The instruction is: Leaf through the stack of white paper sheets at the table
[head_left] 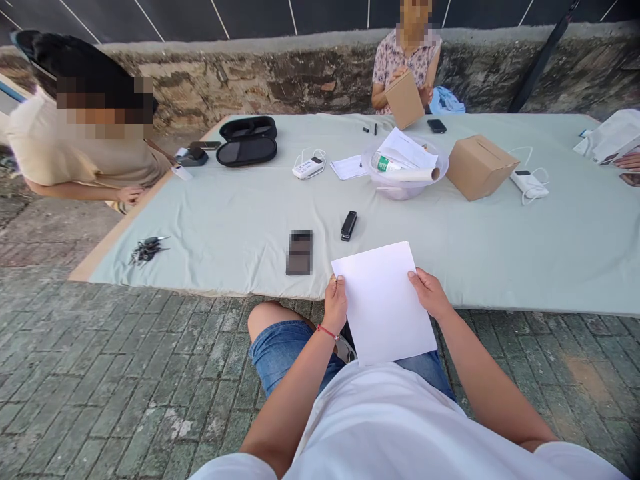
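A white sheet of paper [385, 307] is held above my lap, its far edge over the near edge of the table. My left hand [335, 303] pinches its left side, thumb on top. On the opposite side my right hand [429, 292] grips the paper the same way. The fingers under the sheet are hidden; whether it is one sheet or several I cannot tell. Just beyond the paper lies a black stapler [349, 226]. Left of that rests a dark, blurred flat object [299, 253], perhaps a phone.
A plastic basin [400, 190] with papers and a roll stands mid-table beside a cardboard box [481, 168]. Keys [149, 249], a black case [247, 152] and white corded devices [309, 168] lie around. People sit at the left, far side and right; the far one holds a box [405, 100].
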Demonstrator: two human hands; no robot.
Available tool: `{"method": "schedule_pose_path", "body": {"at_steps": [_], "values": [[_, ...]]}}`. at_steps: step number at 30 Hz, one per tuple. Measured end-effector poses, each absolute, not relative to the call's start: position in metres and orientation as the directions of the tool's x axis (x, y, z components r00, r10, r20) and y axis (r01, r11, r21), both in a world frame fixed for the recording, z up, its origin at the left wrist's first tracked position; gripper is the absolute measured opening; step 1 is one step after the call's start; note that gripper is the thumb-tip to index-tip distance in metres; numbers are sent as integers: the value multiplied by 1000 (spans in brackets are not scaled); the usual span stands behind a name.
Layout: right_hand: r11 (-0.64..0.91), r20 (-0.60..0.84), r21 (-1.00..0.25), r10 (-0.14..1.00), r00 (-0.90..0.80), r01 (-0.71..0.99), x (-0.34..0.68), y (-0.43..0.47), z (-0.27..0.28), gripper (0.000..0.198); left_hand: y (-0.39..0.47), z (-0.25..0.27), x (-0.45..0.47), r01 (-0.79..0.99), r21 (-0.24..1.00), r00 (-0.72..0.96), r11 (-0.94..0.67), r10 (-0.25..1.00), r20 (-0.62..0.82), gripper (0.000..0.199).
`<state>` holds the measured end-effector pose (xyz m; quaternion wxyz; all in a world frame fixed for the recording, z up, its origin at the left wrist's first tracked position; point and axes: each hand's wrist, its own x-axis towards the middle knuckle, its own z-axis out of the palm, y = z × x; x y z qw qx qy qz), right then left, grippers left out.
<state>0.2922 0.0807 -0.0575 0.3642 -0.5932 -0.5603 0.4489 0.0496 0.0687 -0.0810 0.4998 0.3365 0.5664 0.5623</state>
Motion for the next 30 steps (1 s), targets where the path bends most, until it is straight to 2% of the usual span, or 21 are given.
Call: {"method": "schedule_pose_path", "body": {"at_steps": [11,16,20,24,30], "values": [[-90,-98,-937,995,-6,339,291,87,-54,45,66,-84,49,-174,977,-277,124,946,-169,33],[-27,-27,-928,1000,4,370,288,101,-44,40,65,-82,51,-184,978,-245,99,959,-143,35],[-9,1,-914,1000,24,405,285,109,-40,44,63,-76,54,-173,982,-243,74,963,-115,36],[-28,-17,-924,999,31,381,284,110,-40,48,62,-72,55,-142,988,-266,64,959,-101,37],[-32,-31,-950,999,9,311,283,109,-39,51,61,-67,53,-120,989,-200,88,974,-111,42]]}}
